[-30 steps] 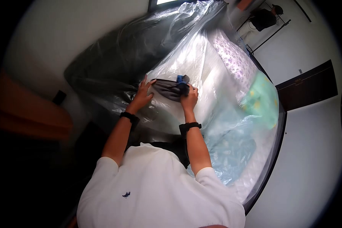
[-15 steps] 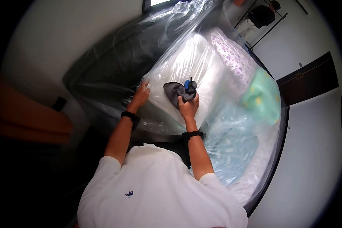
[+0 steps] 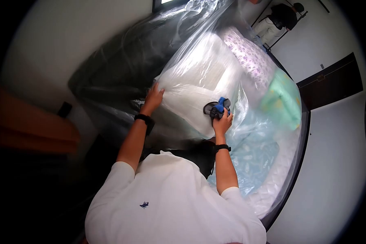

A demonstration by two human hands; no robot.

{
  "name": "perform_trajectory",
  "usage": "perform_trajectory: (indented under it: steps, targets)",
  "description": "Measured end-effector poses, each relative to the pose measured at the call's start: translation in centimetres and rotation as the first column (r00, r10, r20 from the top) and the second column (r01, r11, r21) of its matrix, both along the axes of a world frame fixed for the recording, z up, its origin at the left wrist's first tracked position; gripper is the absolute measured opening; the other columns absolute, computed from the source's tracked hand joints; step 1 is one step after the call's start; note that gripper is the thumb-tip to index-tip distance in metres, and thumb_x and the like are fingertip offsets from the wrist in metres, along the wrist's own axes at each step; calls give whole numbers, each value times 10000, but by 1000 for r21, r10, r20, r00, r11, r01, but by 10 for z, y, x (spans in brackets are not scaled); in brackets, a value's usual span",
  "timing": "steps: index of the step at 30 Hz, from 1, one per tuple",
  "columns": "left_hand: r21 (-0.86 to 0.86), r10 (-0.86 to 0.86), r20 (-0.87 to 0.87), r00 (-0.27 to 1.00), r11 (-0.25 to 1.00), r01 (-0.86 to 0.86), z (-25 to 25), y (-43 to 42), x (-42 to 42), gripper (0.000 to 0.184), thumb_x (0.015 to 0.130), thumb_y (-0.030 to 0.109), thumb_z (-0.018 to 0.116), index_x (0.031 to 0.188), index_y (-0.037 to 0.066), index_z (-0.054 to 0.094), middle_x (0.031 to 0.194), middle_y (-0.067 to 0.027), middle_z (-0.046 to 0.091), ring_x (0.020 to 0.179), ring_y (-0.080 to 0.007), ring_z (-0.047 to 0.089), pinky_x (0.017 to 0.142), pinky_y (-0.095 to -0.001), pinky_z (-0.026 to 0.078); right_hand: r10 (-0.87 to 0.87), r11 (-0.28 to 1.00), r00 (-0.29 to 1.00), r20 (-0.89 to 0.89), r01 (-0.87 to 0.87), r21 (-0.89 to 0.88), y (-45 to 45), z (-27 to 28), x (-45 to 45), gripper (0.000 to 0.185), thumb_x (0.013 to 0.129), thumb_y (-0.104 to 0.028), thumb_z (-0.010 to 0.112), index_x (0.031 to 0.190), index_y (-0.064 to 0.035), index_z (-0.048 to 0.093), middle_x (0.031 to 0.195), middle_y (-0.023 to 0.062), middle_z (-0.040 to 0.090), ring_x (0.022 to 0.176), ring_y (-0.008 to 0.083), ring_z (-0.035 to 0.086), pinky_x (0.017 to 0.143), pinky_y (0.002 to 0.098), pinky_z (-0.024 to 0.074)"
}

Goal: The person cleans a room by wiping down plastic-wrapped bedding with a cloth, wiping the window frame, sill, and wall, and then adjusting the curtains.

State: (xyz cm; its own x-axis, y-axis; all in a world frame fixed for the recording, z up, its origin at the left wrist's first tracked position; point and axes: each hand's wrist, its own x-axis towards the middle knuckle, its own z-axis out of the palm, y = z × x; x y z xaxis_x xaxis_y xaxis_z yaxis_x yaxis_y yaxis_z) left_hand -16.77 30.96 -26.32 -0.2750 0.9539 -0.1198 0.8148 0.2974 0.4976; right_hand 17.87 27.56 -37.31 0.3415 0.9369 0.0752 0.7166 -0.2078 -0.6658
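Observation:
A clear plastic sheet (image 3: 179, 87) lies over the bedding, with creases running out from my left hand (image 3: 153, 99). The fingers of that hand are closed on the sheet. My right hand (image 3: 223, 123) grips a small, crumpled grey-and-blue cloth item (image 3: 217, 109); its exact kind is unclear. It is over the white bedding (image 3: 199, 65) under the plastic. Beside that lie a white pillow with purple flowers (image 3: 250, 53), a green pillow (image 3: 284, 97) and a pale blue patterned cloth (image 3: 248, 162).
A dark grey headboard-like panel (image 3: 114, 65) stands under plastic at the left. Orange furniture (image 3: 36, 122) is at the far left. White mattress edging (image 3: 268, 191) runs along the right. A person in black (image 3: 282, 18) stands beyond the bed, near a dark door (image 3: 333, 79).
My right hand has moved right and toward me with the grey-and-blue cloth item, which now looks more bunched. My left hand stays near the same spot. The far person has bent over.

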Motion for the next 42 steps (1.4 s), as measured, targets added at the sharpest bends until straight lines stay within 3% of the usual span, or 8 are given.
perform_trajectory:
  steps: [5, 6, 13, 22, 25, 31, 35, 42]
  targets:
    - [-152, 71, -11, 997, 986, -72, 11, 8, 11, 472, 979, 314, 560, 1323, 0, 488, 1363, -234, 547, 1275, -438, 486, 1063, -507, 377, -4, 1000, 988, -157, 5, 5, -1, 1, 10, 621, 726, -210, 777, 1313, -150, 581, 1268, 221, 523, 1145, 462, 534, 973, 523, 459]
    - [-154, 63, -13, 998, 986, -64, 14, 13, 10, 472, 979, 314, 560, 1323, 0, 488, 1363, -234, 547, 1275, -438, 486, 1063, -507, 377, 156, 965, 977, -146, -119, 234, -5, 21, -19, 613, 725, -187, 776, 1306, -141, 583, 1262, 223, 522, 1143, 459, 535, 966, 517, 462]
    - [-58, -38, 32, 999, 998, 40, 1, 32, -30, 323, 951, 210, 570, 1203, 19, 506, 1239, -218, 622, 1164, -438, 566, 987, -506, 436, 646, 743, 755, -113, -589, 317, -18, 78, -106, 720, 666, -204, 834, 1331, -197, 557, 1370, 201, 471, 1248, 415, 485, 1020, 501, 419]
    - [53, -30, 130, 991, 998, 24, -17, 25, 5, 236, 972, 138, 544, 1158, 12, 473, 1220, -226, 631, 1141, -445, 578, 935, -498, 451, 142, 985, 979, -144, -125, 117, -52, -7, 23, 650, 757, -260, 764, 1359, -192, 531, 1317, 195, 487, 1232, 439, 457, 1016, 534, 381]
    - [43, -1, 180, 984, 999, -6, -11, 21, 4, 211, 984, 108, 524, 1164, 13, 466, 1214, -227, 632, 1134, -444, 582, 927, -493, 451, -145, 964, 986, -88, 121, -235, -47, -35, 26, 638, 789, -251, 733, 1367, -133, 491, 1266, 214, 476, 1203, 457, 443, 1001, 552, 383]
    - [139, -38, 258, 965, 990, 2, -27, 23, 5, 211, 995, 95, 500, 1186, 19, 459, 1206, -252, 628, 1137, -454, 580, 921, -496, 454, 54, 993, 997, -52, -48, 108, -50, 23, -20, 686, 764, -230, 716, 1385, -85, 461, 1342, 281, 418, 1229, 475, 407, 1021, 560, 355]
    - [75, 63, 105, 992, 995, -71, -22, 17, 4, 289, 996, 84, 471, 1282, 48, 456, 1206, -255, 629, 1154, -449, 578, 921, -500, 457, 589, 795, 808, -22, -574, 194, -61, 79, -90, 813, 616, -133, 764, 1377, -182, 480, 1423, 227, 392, 1341, 450, 354, 1081, 540, 309]
    - [-26, -49, -67, 997, 999, 47, 10, 4, 8, 633, 964, 2, 449, 1555, 146, 273, 1216, -245, 622, 1054, -432, 615, 899, -516, 476, 621, 759, 778, 98, -628, 171, -71, 54, -82, 835, 576, -87, 771, 1348, -242, 492, 1439, 137, 403, 1340, 361, 389, 1052, 499, 336]
